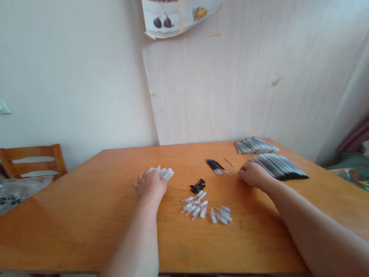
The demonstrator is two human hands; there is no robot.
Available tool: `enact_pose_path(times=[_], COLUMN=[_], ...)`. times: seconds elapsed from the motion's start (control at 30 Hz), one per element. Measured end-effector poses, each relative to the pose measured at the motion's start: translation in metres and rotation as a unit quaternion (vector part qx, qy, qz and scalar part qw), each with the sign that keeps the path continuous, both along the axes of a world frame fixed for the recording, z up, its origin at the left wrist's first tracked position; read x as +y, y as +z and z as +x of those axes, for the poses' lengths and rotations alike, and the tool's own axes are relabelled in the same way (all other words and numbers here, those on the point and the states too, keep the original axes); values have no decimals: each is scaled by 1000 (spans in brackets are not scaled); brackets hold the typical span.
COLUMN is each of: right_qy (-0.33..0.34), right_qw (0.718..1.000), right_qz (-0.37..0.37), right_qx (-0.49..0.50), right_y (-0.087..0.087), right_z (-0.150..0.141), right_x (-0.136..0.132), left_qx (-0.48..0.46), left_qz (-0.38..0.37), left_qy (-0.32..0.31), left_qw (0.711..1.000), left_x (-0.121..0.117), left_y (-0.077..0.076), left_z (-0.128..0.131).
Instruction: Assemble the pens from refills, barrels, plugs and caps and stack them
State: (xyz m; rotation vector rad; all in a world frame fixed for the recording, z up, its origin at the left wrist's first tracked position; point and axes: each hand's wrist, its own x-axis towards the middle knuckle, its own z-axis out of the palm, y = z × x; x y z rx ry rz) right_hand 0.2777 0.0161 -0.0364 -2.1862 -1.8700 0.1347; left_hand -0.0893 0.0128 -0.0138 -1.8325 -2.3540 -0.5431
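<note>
My left hand (150, 184) rests on the orange wooden table (80, 221), its fingers closed around a bunch of small clear plastic caps (164, 172) that stick out past the knuckles. My right hand (253, 174) lies curled at the near end of a pile of dark pens (279, 166), next to a single thin black refill (230, 163); what its fingers hold is hidden. Between the hands lie a few black refills (216, 166), a clump of small black tips (198, 186) and scattered clear caps (206, 209).
A second pile of pens (255, 145) lies at the far right of the table near the wall. A wooden chair (32, 160) and a clear plastic bag (17, 193) stand to the left. A fruit poster (180, 3) hangs on the wall.
</note>
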Motion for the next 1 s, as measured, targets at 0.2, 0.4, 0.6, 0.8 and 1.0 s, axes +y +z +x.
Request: enact_pose_path(times=[0.2,0.4,0.6,0.8,1.0], right_qy=[-1,0,2,6,-8], right_qw=[1000,1000,999,996,979], right_qz=[10,14,29,83,170], right_qx=[2,6,17,31,116], right_y=[3,7,9,16,24], right_z=[-2,-4,-6,-11,-18], right_x=[-4,-7,-9,-12,-19], left_qx=[-5,6,-18,-146,-366], left_qz=[-3,6,24,104,176], left_qy=[-3,0,12,-50,-177], left_qw=[1000,1000,999,982,896], left_x=[-1,-3,-3,3,9], left_y=[-1,0,4,2,-2], left_z=[-1,2,2,-1,8])
